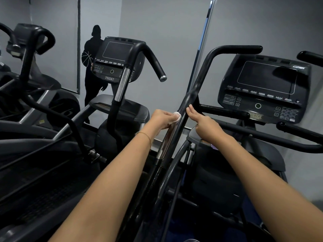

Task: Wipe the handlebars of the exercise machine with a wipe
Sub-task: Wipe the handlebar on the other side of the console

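The wipe (176,117), a small white wad, lay pressed against the left side of the handlebar (198,81), just above the top of the chrome plate (167,142) fixed to that bar. The left hand (161,119) sat immediately left of the handlebar with its fingers curled round the wipe, pinching it against the black tube, so that only a rounded white edge showed past the fingertips. The right hand (206,127) was on the opposite, right side of the handlebar at nearly the same height, its fingers straight and held together, the tips touching the tube; it held nothing. The handlebar's long axis ran on a slant, rising from low near the person up and away to the right, then bending at its top into a short level section that pointed right. The wipe was about midway along the slanted stretch, too bunched to show any long axis of its own. A thin bracelet (146,136) circled the left wrist, down and left of the handlebar. The machine's dark console (265,88) stood to the right of the handlebar, beyond the right hand, and a second machine (120,58) stood well to the handlebar's left, against the grey wall (166,32).
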Demonstrator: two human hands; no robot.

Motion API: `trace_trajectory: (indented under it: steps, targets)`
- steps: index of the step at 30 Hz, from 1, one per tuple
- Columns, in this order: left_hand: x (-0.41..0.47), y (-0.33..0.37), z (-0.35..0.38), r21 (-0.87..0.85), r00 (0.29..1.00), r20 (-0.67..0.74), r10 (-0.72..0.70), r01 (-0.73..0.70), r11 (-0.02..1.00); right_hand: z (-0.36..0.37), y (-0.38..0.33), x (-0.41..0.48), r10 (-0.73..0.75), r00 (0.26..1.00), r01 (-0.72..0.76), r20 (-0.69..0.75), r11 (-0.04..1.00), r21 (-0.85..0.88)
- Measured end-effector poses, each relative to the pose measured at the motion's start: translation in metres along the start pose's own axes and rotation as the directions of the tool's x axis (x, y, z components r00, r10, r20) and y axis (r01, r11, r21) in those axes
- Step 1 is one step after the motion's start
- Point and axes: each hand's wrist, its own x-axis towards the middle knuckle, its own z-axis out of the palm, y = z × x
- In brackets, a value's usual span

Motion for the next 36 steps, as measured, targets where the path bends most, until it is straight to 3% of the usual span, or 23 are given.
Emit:
trace_trajectory:
  steps: [4, 7, 12, 18, 24, 28, 32, 34, 36]
  targets:
    - [-0.008, -0.029, -0.018, 0.024, 0.988, 0.111, -0.107, 0.105, 0.994, 0.005, 0.001, 0.000, 0.002, 1.000, -0.001, -0.010, 0.999, 0.044]
    - [-0.011, -0.040, -0.021, -0.059, 0.978, 0.160, -0.131, 0.142, 0.988, 0.006, 0.001, 0.001, 0.001, 1.000, -0.001, -0.008, 0.999, 0.042]
    - [-0.001, -0.006, -0.005, -0.105, 0.998, 0.051, -0.036, 0.041, 0.994, 0.004, -0.001, 0.000, 0.020, 1.000, -0.020, 0.007, 1.000, -0.019]
    - [-0.001, -0.019, -0.003, -0.108, 0.998, 0.039, -0.049, 0.053, 0.993, -0.002, -0.008, -0.004, 0.029, 1.000, -0.028, 0.007, 0.992, -0.126]
    - [-0.050, -0.045, -0.012, 0.120, 1.000, -0.009, 0.008, -0.007, 0.993, -0.008, -0.013, -0.005, 0.010, 0.999, -0.003, 0.045, 0.988, -0.155]
    - [-0.092, -0.046, -0.004, 0.404, 0.983, -0.126, 0.137, -0.076, 0.912, -0.005, -0.019, -0.004, 0.010, 0.999, -0.002, 0.036, 0.974, -0.226]
    - [-0.084, -0.032, 0.012, 0.492, 0.952, -0.202, 0.231, -0.106, 0.864, -0.007, -0.027, -0.006, 0.046, 0.998, -0.036, 0.039, 0.975, -0.220]
    - [-0.073, -0.031, 0.021, 0.526, 0.936, -0.224, 0.273, -0.119, 0.842, -0.001, -0.030, -0.015, 0.028, 0.997, -0.038, -0.067, 0.987, -0.154]
    - [-0.069, -0.030, 0.025, 0.544, 0.923, -0.247, 0.295, -0.120, 0.830, 0.013, -0.034, -0.029, -0.032, 0.964, 0.025, -0.263, 0.999, -0.029]
